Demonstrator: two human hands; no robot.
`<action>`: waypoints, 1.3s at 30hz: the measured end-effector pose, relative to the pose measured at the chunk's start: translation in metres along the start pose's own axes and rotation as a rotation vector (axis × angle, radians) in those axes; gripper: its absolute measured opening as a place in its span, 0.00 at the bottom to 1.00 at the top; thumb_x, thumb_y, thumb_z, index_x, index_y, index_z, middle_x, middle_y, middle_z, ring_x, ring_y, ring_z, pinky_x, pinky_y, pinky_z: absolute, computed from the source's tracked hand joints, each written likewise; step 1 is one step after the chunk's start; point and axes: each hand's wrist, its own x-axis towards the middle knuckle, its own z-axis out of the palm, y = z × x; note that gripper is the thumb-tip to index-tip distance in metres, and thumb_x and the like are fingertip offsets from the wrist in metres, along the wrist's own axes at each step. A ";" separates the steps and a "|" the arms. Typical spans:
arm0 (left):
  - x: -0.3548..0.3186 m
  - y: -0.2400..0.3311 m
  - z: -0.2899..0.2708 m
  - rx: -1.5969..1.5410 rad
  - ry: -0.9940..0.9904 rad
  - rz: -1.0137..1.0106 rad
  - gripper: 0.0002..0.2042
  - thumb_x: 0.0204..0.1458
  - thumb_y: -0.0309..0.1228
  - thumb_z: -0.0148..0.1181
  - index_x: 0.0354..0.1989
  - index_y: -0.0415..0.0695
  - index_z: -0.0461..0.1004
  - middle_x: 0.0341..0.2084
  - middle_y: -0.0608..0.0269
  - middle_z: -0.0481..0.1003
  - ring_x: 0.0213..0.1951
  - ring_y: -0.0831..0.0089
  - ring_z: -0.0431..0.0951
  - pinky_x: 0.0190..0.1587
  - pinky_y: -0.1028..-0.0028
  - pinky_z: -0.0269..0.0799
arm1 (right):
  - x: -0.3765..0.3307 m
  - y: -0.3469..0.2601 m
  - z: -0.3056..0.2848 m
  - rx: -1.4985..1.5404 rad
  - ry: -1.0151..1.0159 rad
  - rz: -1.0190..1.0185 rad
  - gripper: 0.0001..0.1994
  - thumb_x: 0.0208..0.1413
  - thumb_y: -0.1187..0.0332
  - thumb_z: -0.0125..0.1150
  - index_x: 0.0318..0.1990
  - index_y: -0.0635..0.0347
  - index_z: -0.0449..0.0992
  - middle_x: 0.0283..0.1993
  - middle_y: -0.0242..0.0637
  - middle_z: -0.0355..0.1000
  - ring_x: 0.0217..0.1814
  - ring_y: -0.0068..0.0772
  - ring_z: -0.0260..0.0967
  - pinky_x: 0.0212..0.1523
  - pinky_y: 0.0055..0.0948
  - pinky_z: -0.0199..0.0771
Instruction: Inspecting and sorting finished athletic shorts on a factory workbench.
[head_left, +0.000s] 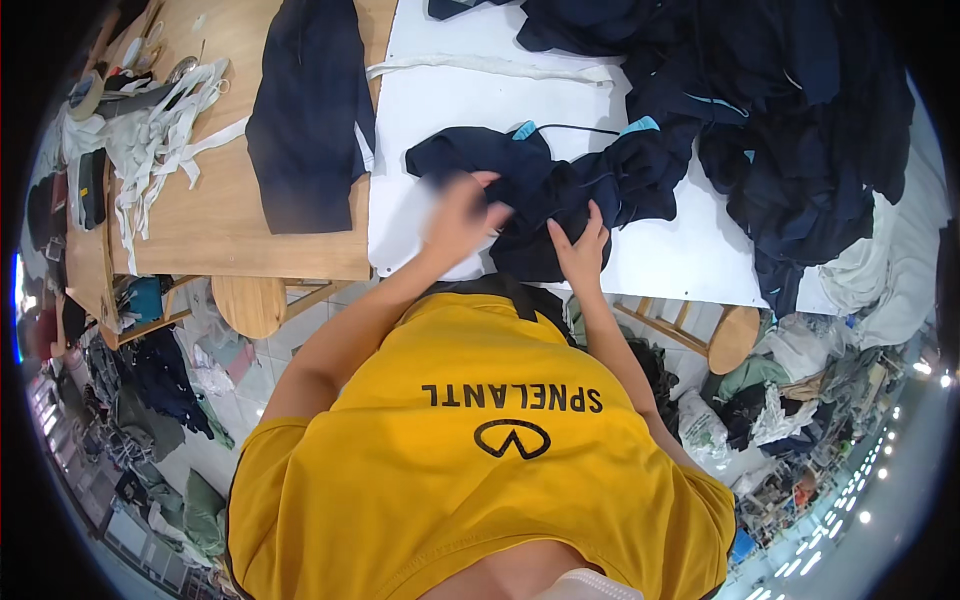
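Navy and crumpled, the garment [540,185] under your spread right hand [582,250] and blurred left hand [462,222], whose grip I can't tell, looks unfinished, with a flat navy piece [305,120] leftward, a garment heap [790,150] rightward

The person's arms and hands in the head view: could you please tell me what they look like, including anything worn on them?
Short yellow sleeves cover the upper arms; the forearms are bare. Neither the left hand nor the right hand wears a glove, and no watch or bracelet shows. The left hand is blurred, hiding finer detail.
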 end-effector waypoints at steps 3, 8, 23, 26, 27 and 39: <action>0.016 -0.016 0.042 0.598 0.051 0.092 0.33 0.38 0.44 0.65 0.55 0.48 0.62 0.51 0.50 0.62 0.52 0.50 0.62 0.53 0.60 0.61 | 0.014 -0.009 -0.011 0.376 -0.237 0.194 0.39 0.41 0.69 0.64 0.62 0.58 0.52 0.53 0.53 0.62 0.54 0.43 0.62 0.54 0.30 0.61; 0.067 -0.039 -0.006 0.008 -0.092 -0.352 0.17 0.51 0.40 0.53 0.43 0.41 0.72 0.31 0.58 0.74 0.32 0.66 0.74 0.38 0.70 0.69 | 0.014 -0.037 -0.083 1.030 -0.398 0.148 0.32 0.39 0.80 0.58 0.59 0.57 0.63 0.57 0.40 0.62 0.53 0.34 0.63 0.55 0.27 0.62; 0.042 0.061 -0.106 -1.037 0.239 -0.241 0.10 0.54 0.29 0.51 0.44 0.45 0.71 0.36 0.61 0.75 0.39 0.70 0.75 0.43 0.75 0.70 | 0.041 -0.072 -0.111 1.137 -0.470 -0.050 0.27 0.43 0.74 0.52 0.57 0.61 0.62 0.53 0.50 0.66 0.56 0.45 0.65 0.56 0.35 0.64; 0.047 0.008 -0.090 0.379 0.311 0.132 0.08 0.48 0.30 0.56 0.37 0.50 0.76 0.38 0.61 0.74 0.43 0.66 0.71 0.46 0.71 0.66 | 0.060 -0.030 -0.061 -0.350 -0.029 -0.515 0.28 0.40 0.69 0.61 0.54 0.48 0.66 0.56 0.43 0.64 0.58 0.47 0.60 0.55 0.39 0.62; 0.047 0.005 -0.079 0.721 0.375 0.215 0.08 0.47 0.31 0.57 0.36 0.51 0.77 0.37 0.60 0.74 0.42 0.63 0.71 0.46 0.69 0.66 | 0.061 -0.029 -0.050 -0.265 -0.093 -0.587 0.28 0.38 0.69 0.63 0.53 0.45 0.68 0.56 0.42 0.63 0.56 0.49 0.60 0.56 0.40 0.61; 0.046 -0.020 -0.015 0.896 0.210 0.319 0.24 0.35 0.37 0.67 0.46 0.61 0.70 0.52 0.60 0.61 0.52 0.64 0.61 0.47 0.58 0.52 | 0.049 -0.071 0.033 -0.076 0.113 -0.625 0.09 0.47 0.65 0.60 0.39 0.50 0.76 0.38 0.37 0.69 0.41 0.43 0.66 0.41 0.37 0.66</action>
